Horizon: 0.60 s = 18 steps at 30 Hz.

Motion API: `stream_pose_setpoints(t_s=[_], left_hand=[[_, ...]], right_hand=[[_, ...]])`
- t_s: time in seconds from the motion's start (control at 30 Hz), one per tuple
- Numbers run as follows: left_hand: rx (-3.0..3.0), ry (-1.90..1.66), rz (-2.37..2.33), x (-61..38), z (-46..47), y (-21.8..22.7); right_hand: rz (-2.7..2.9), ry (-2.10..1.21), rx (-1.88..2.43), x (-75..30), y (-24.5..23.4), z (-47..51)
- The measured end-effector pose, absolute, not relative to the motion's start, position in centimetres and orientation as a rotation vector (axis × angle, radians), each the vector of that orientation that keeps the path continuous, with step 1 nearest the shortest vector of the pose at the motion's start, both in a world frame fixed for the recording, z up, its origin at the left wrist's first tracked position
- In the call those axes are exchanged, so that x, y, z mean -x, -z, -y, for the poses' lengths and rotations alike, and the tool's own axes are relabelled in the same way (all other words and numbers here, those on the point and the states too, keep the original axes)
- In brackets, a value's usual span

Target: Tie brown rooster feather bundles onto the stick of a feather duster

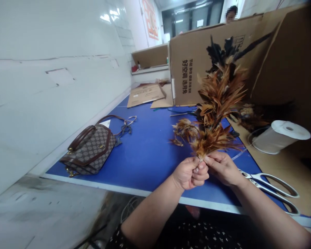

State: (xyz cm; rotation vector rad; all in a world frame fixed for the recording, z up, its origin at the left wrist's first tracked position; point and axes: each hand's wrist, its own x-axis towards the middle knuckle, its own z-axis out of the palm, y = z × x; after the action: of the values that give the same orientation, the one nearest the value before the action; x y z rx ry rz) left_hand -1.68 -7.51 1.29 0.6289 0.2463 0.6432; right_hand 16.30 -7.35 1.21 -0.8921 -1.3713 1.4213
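Observation:
A long bundle of brown-orange feathers (220, 93) with dark feathers at its far end rises upright from my hands. My left hand (191, 173) is closed on its near end, fingers curled and thumb pressed in. Close against it, my right hand (222, 168) pinches the same end between thumb and fingers. The exact binding point is hidden by the fingertips. Loose brown feathers (186, 130) lie on the table to the left of the bundle. A pair of scissors (266, 185) with pale metal handles rests beside my right forearm.
A white spool (277, 138) lies on cardboard at the right. A patterned handbag (92, 150) sits at the left of the blue table (147, 152). Flat cardboard (145, 95) and a large cardboard box (186, 48) stand behind; a person's head (231, 14) shows beyond.

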Motion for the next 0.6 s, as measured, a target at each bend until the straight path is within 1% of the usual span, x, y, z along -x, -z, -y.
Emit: stream_pose_setpoints(t_s=[0.07, 0.13, 0.27, 0.37, 0.43, 0.53, 0.6], left_hand=[[-0.683, -0.714, -0.333, 1.3, 7.3, -1.1], [-0.748, -0.850, -0.447, 0.7, 7.3, -0.6], [-0.928, -1.108, -0.680, -0.5, 7.3, 0.4], [-0.992, -1.125, -0.740, -1.0, 7.4, 0.8], [-0.955, -1.126, -0.745, -1.1, 7.4, 0.8], [-0.846, -1.120, -0.725, -1.0, 7.4, 0.7], [-0.774, -1.081, -0.661, -0.8, 7.5, 0.6]], right_hand=[[1.295, -1.455, 0.940, -16.2, -1.3, 7.5], [1.259, -1.414, 1.007, -16.3, -1.4, 7.6], [1.352, -1.151, 1.117, -16.1, -1.7, 7.5], [1.452, -1.000, 1.137, -15.6, -1.8, 7.4], [1.502, -0.967, 1.156, -15.3, -1.6, 7.3], [1.541, -0.998, 1.130, -15.2, -1.5, 7.1], [1.566, -1.075, 1.069, -15.4, -1.8, 7.1]])
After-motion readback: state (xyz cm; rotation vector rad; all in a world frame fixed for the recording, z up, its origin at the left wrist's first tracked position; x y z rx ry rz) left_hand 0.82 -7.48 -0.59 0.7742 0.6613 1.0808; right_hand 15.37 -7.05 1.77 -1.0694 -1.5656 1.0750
